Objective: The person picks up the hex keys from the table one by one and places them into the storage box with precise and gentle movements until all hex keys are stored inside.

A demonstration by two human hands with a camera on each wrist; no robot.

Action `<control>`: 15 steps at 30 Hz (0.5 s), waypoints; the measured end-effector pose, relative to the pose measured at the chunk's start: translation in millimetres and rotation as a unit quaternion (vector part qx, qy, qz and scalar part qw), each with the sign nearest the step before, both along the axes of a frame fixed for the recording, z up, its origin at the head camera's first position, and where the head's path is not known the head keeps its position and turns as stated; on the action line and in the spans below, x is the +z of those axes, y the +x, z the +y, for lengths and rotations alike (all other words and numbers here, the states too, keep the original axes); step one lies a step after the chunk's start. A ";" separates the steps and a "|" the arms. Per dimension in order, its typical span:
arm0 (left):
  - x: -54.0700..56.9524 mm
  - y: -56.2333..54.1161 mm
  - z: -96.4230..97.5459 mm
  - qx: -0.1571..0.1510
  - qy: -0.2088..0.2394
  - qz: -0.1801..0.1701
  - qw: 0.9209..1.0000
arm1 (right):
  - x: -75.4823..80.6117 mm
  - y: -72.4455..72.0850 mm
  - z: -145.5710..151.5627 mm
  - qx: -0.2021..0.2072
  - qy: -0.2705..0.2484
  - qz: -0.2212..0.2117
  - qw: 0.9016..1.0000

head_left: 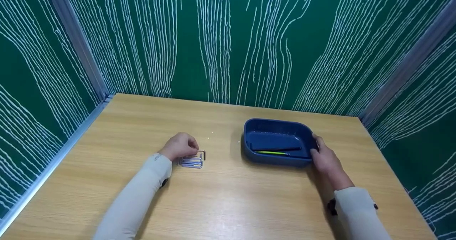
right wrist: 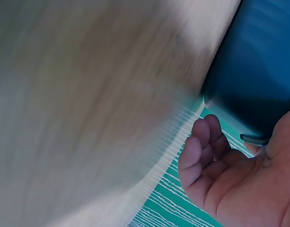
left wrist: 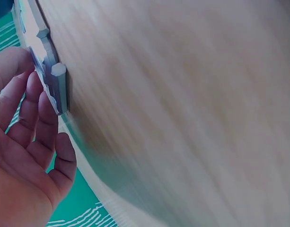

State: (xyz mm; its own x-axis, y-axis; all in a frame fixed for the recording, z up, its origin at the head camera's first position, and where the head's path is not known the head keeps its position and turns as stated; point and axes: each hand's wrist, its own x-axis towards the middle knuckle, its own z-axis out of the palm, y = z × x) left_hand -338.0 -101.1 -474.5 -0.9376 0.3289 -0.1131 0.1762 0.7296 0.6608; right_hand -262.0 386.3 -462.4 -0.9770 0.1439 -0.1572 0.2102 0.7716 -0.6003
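Note:
Several metal hex keys [head_left: 192, 162] lie side by side on the table, their short arms at the right. My left hand [head_left: 181, 146] is over their far side, thumb and fingertips pinching one darker hex key [head_left: 205, 155] that sticks out past the fingers. In the left wrist view, the fingers [left wrist: 29, 106] are bent close against the keys' metal ends. My right hand [head_left: 325, 158] grips the right end of a dark blue plastic bin [head_left: 276, 161], thumb at the rim. Inside the bin lie a yellow-green pencil [head_left: 269, 152] and a black pen [head_left: 292, 148].
A few tiny pale bits [head_left: 208, 138] lie on the wooden table [head_left: 228, 200] between the keys and the bin. Green walls [head_left: 242, 54] with white wavy lines stand along the table's back and sides.

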 end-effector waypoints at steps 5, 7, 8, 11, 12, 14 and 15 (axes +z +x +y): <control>-0.2 -1.1 0.5 0.002 -0.003 0.007 1.000 | -1.9 0.0 -0.3 0.003 0.018 0.014 1.000; -0.8 -1.9 0.6 -0.001 -0.006 0.015 1.000 | -2.5 -0.4 -0.6 0.004 0.027 0.020 0.999; -1.0 -2.0 0.3 -0.001 -0.007 0.018 1.000 | -2.9 -0.6 -0.7 0.004 0.032 0.023 0.999; -2.0 -1.7 -0.4 0.001 -0.008 0.016 1.000 | -2.7 -0.9 -0.5 0.004 0.021 0.016 1.000; -2.4 -1.8 -0.5 0.002 -0.009 0.015 1.000 | -2.6 -0.9 -0.5 0.003 0.017 0.013 1.000; -3.1 -2.1 -0.9 0.004 -0.010 0.013 1.000 | -2.7 -0.6 0.0 0.000 0.010 0.008 1.000; -3.4 -2.3 -0.9 0.004 -0.010 0.011 1.000 | -2.7 -0.4 0.2 -0.001 0.007 0.005 1.000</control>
State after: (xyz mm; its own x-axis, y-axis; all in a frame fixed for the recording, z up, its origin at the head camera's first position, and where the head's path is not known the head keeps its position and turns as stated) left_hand -340.3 -101.9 -477.8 -0.9427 0.3186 -0.0991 0.1841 0.7444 0.6419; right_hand -262.4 386.5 -465.1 -0.9784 0.1471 -0.1451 0.2049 0.7798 -0.5915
